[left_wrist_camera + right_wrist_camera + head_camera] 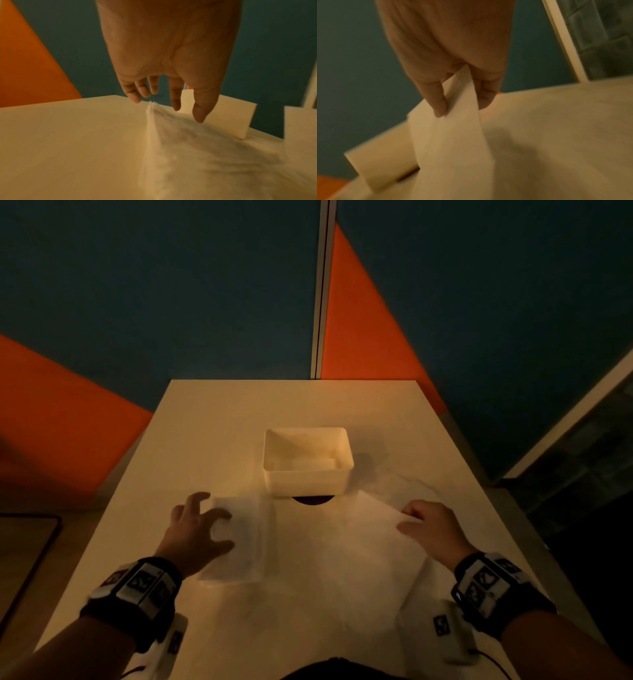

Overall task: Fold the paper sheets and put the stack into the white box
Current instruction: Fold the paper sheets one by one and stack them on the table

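- Right hand pinches a corner of the loose paper sheet; pulling carelessly may skew the fold.
- Left hand, fingers spread, rests on the folded stack; it could slide.
- White box waits farther along the desk.

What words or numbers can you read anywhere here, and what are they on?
None can be read.
Black-and-white square marker patterns on the wrist bands: patterns, no letters.
White paper sheets: blank.
White plastic box: no label shows.
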